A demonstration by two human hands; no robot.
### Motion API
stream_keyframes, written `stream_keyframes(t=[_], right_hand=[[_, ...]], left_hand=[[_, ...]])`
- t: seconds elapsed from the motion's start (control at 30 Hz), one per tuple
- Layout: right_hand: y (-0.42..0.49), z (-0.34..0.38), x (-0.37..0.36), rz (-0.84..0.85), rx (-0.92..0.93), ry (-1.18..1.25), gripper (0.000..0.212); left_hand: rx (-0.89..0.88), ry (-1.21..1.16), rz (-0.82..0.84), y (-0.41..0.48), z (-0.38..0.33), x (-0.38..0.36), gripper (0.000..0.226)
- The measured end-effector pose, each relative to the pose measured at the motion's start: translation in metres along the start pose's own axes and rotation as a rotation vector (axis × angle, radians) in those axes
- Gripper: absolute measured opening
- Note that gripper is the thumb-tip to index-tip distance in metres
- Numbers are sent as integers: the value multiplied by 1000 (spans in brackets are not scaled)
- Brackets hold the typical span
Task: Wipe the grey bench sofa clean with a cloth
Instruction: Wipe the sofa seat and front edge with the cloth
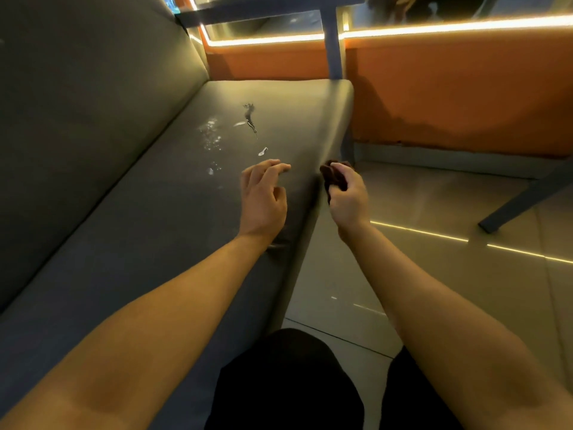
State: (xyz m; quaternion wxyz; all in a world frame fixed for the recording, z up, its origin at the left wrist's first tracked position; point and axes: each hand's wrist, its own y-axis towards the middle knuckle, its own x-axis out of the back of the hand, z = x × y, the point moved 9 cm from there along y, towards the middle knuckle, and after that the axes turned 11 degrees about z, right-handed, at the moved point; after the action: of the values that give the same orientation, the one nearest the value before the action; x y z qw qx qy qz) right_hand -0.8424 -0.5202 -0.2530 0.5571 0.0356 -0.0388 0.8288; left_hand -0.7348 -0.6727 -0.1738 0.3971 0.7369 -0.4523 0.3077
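two hands out in front: left hand (pixel 263 197) just above the seat near its front edge, fingers loosely bent, holding nothing; right hand (pixel 347 198) off that edge, over the floor (pixel 434 274), curled tight round a dark bunched cloth (pixel 333 177). grey bench (pixel 139 218) stretching away, with the mess further along the seat, beyond both hands. judged step: bringing the cloth across to the mess. best done by opening the cloth flatter for more contact, laying it down past the dark smear (pixel 250 117), then drawing back toward the front edge in overlapping passes, gathering rather than spreading. better to plant the left hand on dry seat for balance, clear of the wet. probably worth lifting the scrap off first. count: one bench, one cloth, two hands, one dark smear, one patch of wet drops (pixel 210 135) near the backrest, one clear white scrap (pixel 263 151); other pale glints too small to tell from wet.
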Motion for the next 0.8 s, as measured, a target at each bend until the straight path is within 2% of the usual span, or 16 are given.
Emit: stream_keyframes(t=[0.1,0.2,0.33,0.4,0.47,0.57,0.63,0.73,0.8], right_hand=[[10,9,-20,59,-16,-175,41],[-5,24,-26,-1,50,-361,32],[-42,52,-75,143,385,-528,21],[-45,53,-96,237,397,-547,23],[-32,53,-95,247,316,-515,30],[-14,57,-79,166,140,-373,36],[-11,55,-80,157,-29,-145,34],[-24,54,-115,298,-205,348,35],[-34,63,-137,373,-277,549,38]], left_hand=[[168,142,32,-28,35,6,45],[319,94,40,-36,52,5,47],[269,74,61,-31,43,-3,47],[210,54,35,-32,39,-1,39],[150,13,-7,-35,35,4,38],[63,-18,-26,-37,27,9,44],[45,-56,-13,-37,22,10,45],[45,-71,-16,-41,18,11,48],[123,-57,-29,-39,26,18,54]])
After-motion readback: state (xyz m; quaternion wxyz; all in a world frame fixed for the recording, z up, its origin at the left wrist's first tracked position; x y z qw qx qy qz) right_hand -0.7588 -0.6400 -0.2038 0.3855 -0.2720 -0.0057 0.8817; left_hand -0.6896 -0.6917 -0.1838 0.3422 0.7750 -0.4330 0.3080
